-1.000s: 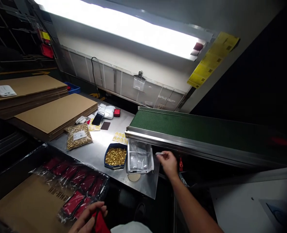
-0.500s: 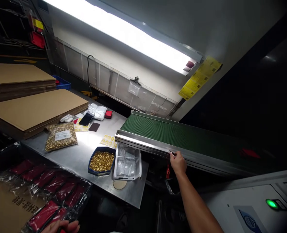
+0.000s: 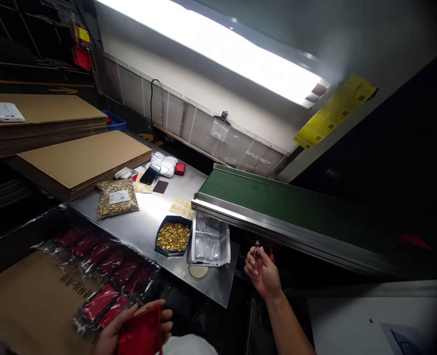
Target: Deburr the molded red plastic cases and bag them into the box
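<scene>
My left hand (image 3: pixel 109 335) is at the bottom of the head view, its fingers around a red plastic shell (image 3: pixel 140 331) with a raised rim. To the right, my right hand (image 3: pixel 266 276) is raised palm-up in front of the conveyor's side. Its fingers pinch a small slim metal tool (image 3: pixel 256 248), whose exact kind I cannot make out. Under the left hand's side lie red parts in clear plastic (image 3: pixel 100 301) in an open carton. A blue tray (image 3: pixel 158 249) of small brass-coloured pieces (image 3: pixel 173 236) stands on the metal table between the hands.
A green conveyor belt (image 3: pixel 255 190) runs off to the right. Beside the blue tray is a white divided bin (image 3: pixel 226 246) with clear bags. A bag of brass-coloured pieces (image 3: pixel 107 204), a phone (image 3: pixel 150 174) and stacked cardboard (image 3: pixel 85 158) lie farther left. A lamp (image 3: pixel 218 49) hangs above.
My right hand has drawn back from the conveyor's edge and turned palm-up with the small tool. My left hand has risen farther into view with the red shell. The scene has shifted rightward.
</scene>
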Tool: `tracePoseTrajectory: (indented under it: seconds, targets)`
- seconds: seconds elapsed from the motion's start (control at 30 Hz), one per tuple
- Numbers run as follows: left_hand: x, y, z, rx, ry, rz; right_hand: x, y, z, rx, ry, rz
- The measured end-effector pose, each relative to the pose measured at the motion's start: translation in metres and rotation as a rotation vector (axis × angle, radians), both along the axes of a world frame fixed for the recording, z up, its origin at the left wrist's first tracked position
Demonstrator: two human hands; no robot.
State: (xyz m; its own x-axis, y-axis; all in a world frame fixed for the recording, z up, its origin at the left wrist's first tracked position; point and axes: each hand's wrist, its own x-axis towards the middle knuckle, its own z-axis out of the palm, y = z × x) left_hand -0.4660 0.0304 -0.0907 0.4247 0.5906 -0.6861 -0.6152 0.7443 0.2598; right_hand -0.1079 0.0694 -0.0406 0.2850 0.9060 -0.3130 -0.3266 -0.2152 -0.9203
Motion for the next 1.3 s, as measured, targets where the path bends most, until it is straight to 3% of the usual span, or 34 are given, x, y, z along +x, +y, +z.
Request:
tracePoseTrajectory:
  seconds: [0.1, 0.23, 0.33, 0.43, 0.57, 0.8, 1.3]
  targets:
    - [0.000, 0.003, 0.010, -0.076, -0.310, -0.047, -0.028, 0.000, 0.010, 0.003, 0.137, 0.100]
    - [0.000, 0.009, 0.032, 0.002, -0.180, 0.053, -0.074, -0.004, 0.027, -0.085, 0.204, 0.267]
    - [0.008, 0.013, 0.048, -0.005, -0.030, 0.126, -0.117, -0.016, 0.043, -0.150, -0.057, 0.506]
    - [0.014, 0.014, 0.056, -0.018, 0.069, 0.218, -0.152, -0.026, 0.055, -0.072, -0.395, 0.754]
    - [0.017, 0.008, 0.070, -0.013, 0.103, 0.259, -0.181, -0.030, 0.058, 0.121, -0.749, 0.852]
    - [0.014, 0.006, 0.082, -0.005, 0.076, 0.268, -0.197, -0.024, 0.059, 0.327, -0.901, 0.887]
    - [0.014, 0.008, 0.076, 0.034, 0.055, 0.176, -0.195, -0.015, 0.063, 0.172, -0.866, 0.980]
